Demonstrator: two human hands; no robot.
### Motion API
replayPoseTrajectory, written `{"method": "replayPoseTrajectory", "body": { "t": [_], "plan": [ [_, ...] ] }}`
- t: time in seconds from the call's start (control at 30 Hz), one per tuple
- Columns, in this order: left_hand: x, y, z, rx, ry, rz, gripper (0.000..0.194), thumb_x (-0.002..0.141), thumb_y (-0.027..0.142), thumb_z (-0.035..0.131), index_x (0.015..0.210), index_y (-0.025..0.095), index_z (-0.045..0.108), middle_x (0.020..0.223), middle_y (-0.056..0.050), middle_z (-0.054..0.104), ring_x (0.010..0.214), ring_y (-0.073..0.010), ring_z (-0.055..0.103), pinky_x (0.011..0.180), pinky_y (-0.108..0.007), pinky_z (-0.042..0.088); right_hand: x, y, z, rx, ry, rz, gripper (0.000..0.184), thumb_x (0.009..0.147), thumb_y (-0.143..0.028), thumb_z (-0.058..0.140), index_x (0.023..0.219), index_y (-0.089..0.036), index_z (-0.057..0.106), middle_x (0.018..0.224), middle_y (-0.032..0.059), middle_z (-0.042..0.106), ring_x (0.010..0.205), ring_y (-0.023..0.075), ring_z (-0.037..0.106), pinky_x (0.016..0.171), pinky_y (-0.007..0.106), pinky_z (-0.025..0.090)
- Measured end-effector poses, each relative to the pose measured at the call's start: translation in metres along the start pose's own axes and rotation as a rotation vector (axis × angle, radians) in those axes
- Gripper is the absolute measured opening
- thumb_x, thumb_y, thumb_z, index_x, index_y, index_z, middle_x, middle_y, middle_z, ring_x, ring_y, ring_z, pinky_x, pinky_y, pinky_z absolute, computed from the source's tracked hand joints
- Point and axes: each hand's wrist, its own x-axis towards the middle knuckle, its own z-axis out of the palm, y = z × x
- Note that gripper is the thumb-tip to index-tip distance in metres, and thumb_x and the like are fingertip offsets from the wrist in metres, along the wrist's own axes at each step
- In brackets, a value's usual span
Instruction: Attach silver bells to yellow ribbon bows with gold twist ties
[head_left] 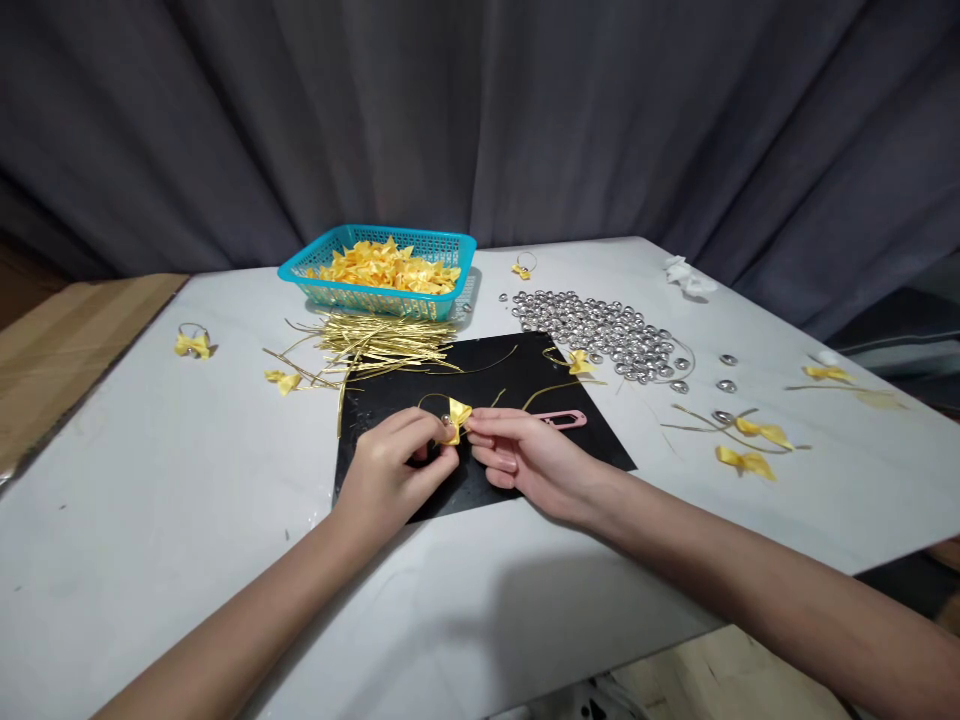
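Over the black mat (600,430), my left hand (394,455) pinches a small yellow ribbon bow (459,411) between thumb and fingers. A silver bead (445,420) shows beside the bow, and a thin gold wire loops out behind it. My right hand (532,455) is closed at the bow's right edge, its thumb and forefinger pressed together there. Whether it grips ribbon or wire is too small to tell. Partly behind my right hand lies a pink tool with a slotted handle (574,419).
A turquoise basket (379,293) full of yellow bows stands at the back. Before it lies a pile of gold wire ties (382,342). Many silver beads (600,330) spread to the right. Loose bows (763,433) lie right, a looped bow (193,343) left, and cardboard (82,350) at the left edge.
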Motion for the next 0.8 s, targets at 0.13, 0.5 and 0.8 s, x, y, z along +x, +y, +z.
{"method": "replayPoseTrajectory", "body": {
  "t": [0.13, 0.5, 0.8],
  "plan": [
    [0.0000, -0.0033, -0.0002, -0.059, 0.014, -0.007, 0.010, 0.071, 0.005, 0.059, 0.070, 0.014, 0.060, 0.070, -0.004, 0.066, 0.051, -0.0081, 0.048, 0.049, -0.020, 0.042, 0.0003, -0.0010, 0.0006, 0.035, 0.001, 0.017, 0.016, 0.075, -0.014, 0.057, 0.063, -0.016, 0.046, 0.051, -0.0083, 0.028, 0.041, 0.0037, 0.018, 0.038, 0.017, 0.016],
    [0.0046, -0.0071, -0.0023, -0.178, -0.024, -0.020, 0.010, 0.069, 0.006, 0.060, 0.066, 0.015, 0.063, 0.068, -0.004, 0.070, 0.047, -0.0079, 0.051, 0.046, -0.019, 0.043, 0.0019, -0.0003, -0.0053, 0.064, -0.071, 0.051, 0.016, 0.079, -0.016, 0.057, 0.066, -0.015, 0.047, 0.052, -0.0077, 0.031, 0.041, 0.0036, 0.021, 0.038, 0.017, 0.019],
    [0.0039, -0.0066, -0.0028, -0.104, -0.011, 0.023, 0.012, 0.071, 0.007, 0.057, 0.066, 0.017, 0.059, 0.067, -0.003, 0.067, 0.055, -0.0101, 0.054, 0.052, -0.021, 0.046, 0.0022, 0.0005, -0.0069, 0.008, -0.108, 0.004, 0.017, 0.074, -0.021, 0.065, 0.070, -0.015, 0.049, 0.057, -0.0083, 0.034, 0.041, 0.0017, 0.023, 0.038, 0.016, 0.021]
  ]
}}
